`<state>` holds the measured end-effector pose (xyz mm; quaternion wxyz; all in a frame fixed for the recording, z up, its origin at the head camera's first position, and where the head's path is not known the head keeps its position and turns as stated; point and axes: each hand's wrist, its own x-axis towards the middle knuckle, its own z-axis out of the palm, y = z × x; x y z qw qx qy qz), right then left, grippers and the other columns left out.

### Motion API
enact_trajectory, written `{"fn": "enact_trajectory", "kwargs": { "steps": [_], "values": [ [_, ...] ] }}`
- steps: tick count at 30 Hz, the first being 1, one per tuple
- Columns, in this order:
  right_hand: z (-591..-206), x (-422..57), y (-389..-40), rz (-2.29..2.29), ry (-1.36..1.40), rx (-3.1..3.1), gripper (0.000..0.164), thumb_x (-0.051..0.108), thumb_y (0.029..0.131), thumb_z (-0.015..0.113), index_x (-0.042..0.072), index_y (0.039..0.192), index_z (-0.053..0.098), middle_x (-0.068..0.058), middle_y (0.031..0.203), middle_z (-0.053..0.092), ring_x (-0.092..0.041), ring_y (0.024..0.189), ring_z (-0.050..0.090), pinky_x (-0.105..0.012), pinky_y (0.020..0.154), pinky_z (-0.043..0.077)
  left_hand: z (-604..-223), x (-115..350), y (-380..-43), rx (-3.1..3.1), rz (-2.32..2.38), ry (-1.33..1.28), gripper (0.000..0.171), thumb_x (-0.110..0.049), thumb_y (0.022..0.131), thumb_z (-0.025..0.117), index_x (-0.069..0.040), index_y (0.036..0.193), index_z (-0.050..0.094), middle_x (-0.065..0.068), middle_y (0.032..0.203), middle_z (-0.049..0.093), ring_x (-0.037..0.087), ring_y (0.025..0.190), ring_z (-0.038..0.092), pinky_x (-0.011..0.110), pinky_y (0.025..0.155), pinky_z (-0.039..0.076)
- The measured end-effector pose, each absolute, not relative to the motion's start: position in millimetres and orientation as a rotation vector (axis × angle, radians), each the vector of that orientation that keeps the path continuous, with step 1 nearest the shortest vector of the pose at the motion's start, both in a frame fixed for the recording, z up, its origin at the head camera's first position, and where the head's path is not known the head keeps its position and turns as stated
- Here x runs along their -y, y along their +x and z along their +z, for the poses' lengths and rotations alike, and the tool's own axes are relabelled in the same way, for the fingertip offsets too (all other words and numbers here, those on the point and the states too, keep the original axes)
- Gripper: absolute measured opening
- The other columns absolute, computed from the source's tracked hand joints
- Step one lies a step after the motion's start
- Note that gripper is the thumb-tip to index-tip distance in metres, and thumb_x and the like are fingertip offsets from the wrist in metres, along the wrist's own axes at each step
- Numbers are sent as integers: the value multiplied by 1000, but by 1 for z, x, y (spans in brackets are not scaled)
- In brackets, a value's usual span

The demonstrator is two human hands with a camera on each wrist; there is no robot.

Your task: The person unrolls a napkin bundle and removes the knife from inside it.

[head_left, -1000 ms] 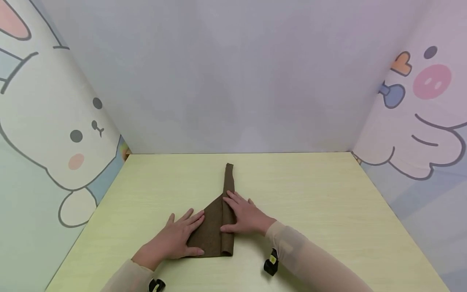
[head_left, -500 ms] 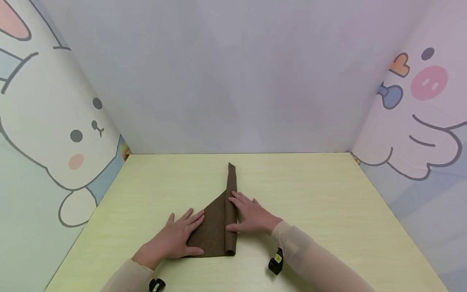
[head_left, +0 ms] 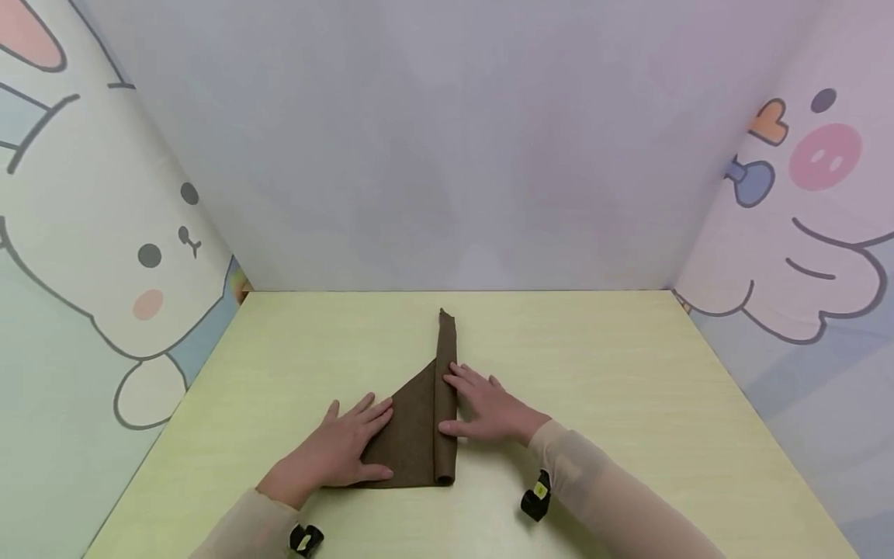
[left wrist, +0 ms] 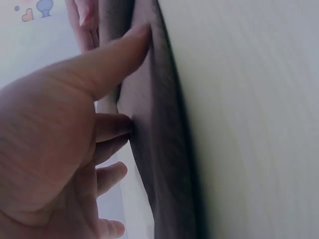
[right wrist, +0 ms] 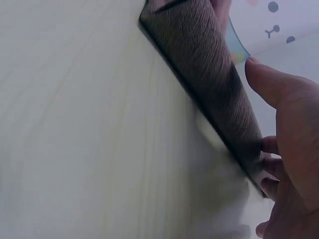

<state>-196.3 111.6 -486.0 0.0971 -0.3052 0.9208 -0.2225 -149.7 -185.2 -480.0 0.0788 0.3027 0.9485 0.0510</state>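
Observation:
A dark brown cloth (head_left: 408,442) lies on the table, its left part flat and slanting along the top. Along its right side runs a narrow roll (head_left: 445,442), with a thin end (head_left: 447,330) reaching toward the back of the table. My left hand (head_left: 331,450) rests on the flat part with spread, straight fingers; in the left wrist view its thumb (left wrist: 117,57) lies over the cloth's near edge. My right hand (head_left: 492,407) touches the roll from the right, fingers fairly straight. The right wrist view shows its fingertips (right wrist: 270,167) along the roll (right wrist: 209,64).
The pale wooden table (head_left: 628,373) meets a plain light back wall (head_left: 461,155). Cartoon-printed panels stand at the left (head_left: 91,256) and right (head_left: 796,225). A black strap device (head_left: 536,497) hangs at the right wrist, another (head_left: 306,539) at the left.
My right hand and the roll have shifted a little to the right. The roll looks narrower, and slightly more flat cloth shows beside it. The left hand stays on the cloth.

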Motion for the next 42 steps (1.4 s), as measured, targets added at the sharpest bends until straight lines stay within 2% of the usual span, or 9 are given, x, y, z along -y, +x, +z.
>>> {"fn": "enact_trajectory", "kwargs": {
  "steps": [10, 15, 20, 30, 42],
  "values": [
    [-482, -79, -181, -451, -1091, -2766, 98, 80, 82, 41, 13, 153, 28, -2, 160, 17, -20, 147, 5, -64, 107, 20, -478, 169, -148, -2814, 262, 889, 98, -71, 83, 54, 0, 148, 34, 10, 157, 25, 28, 143, 23, 63, 104, 26],
    [-487, -81, -181, -375, -1076, -2781, 102, 83, 79, 40, 13, 153, 28, -2, 160, 17, -20, 147, 3, -65, 106, 19, -485, 166, -147, -2802, 234, 915, 102, -74, 81, 52, 1, 148, 33, 11, 158, 22, 28, 144, 21, 62, 104, 28],
    [-490, -90, -183, -395, -1069, -2785, 105, 84, 77, 44, 13, 152, 29, -1, 160, 17, -21, 147, 3, -66, 106, 19, -483, 165, -145, -2792, 240, 902, 105, -71, 79, 59, 3, 147, 33, 13, 158, 21, 29, 144, 21, 61, 104, 28],
    [-488, -99, -179, -452, -1076, -2801, 102, 81, 77, 49, 11, 150, 34, -4, 159, 20, -31, 146, 10, -69, 103, 22, -476, 162, -145, -2795, 198, 881, 105, -70, 77, 63, 4, 146, 35, 13, 157, 24, 29, 143, 23, 60, 104, 28],
    [-487, -99, -180, -468, -1029, -2778, 102, 79, 77, 52, 13, 152, 31, -2, 160, 18, -28, 147, 7, -67, 104, 19, -480, 166, -147, -2807, 203, 925, 105, -69, 77, 63, 5, 145, 36, 14, 156, 25, 30, 143, 24, 58, 105, 29]
  ]
}}
